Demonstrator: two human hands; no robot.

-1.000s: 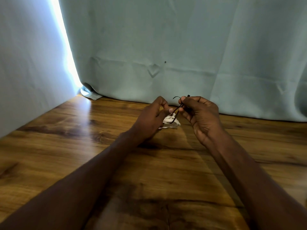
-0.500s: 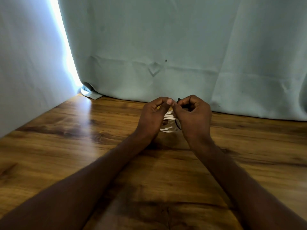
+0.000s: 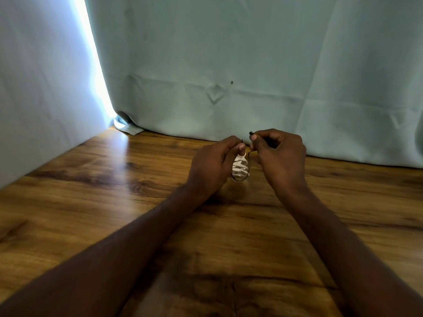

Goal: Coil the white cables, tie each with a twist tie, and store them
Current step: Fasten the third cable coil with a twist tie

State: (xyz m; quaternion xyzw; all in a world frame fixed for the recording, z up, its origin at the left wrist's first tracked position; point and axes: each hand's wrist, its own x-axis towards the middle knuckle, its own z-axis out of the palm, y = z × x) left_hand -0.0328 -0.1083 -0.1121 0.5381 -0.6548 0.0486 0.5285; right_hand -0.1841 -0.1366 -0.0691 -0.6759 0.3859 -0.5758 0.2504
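Your hands have parted slightly: left hand (image 3: 214,162) grips coiled white cable (image 3: 240,167), right hand (image 3: 278,152) pinches black twist tie (image 3: 239,178), now looped under, untwisted.

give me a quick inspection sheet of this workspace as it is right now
surface: wooden table, glossy, light glare at its far left
job's things: coiled white cable held above the table; dark twist tie looped under it
clutter: nothing seen
grippers: left hand holds the coil and pinches one tie end; right hand pinches the other end
cables: one white coil only, tie not yet twisted closed as far as visible
surroundings: pale curtain behind, bright gap at left
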